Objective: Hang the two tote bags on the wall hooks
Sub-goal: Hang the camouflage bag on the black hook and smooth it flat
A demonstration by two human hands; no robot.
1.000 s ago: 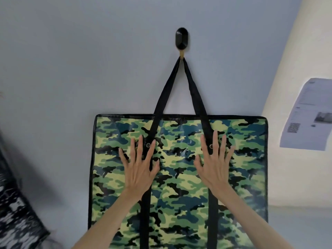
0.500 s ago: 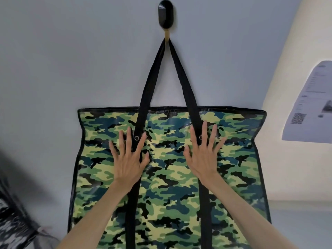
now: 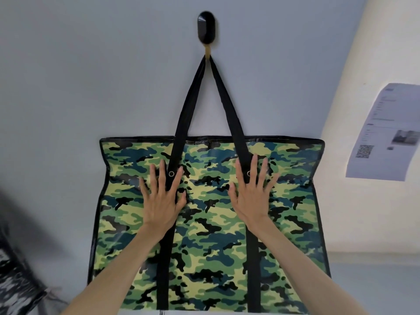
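Note:
A green camouflage tote bag [image 3: 211, 219] hangs flat against the grey wall. Its black straps [image 3: 223, 94] run up to a black oval wall hook [image 3: 206, 28] and loop over the hook's brass prong. My left hand [image 3: 162, 196] lies flat on the bag's front over the left strap, fingers spread. My right hand [image 3: 252, 192] lies flat over the right strap in the same way. Neither hand grips anything. At the lower left edge a blurred black-and-white patterned thing [image 3: 16, 276] shows; I cannot tell whether it is the second bag.
A printed paper sheet [image 3: 386, 133] with a QR code is stuck on the cream wall to the right. A grey ledge or floor strip [image 3: 375, 264] runs below that wall. The grey wall left of the bag is bare.
Both hands stay flat on the bag. The view has shifted, so the hook sits a little lower in the frame than half a second ago, and the bag's side edges have spread wider.

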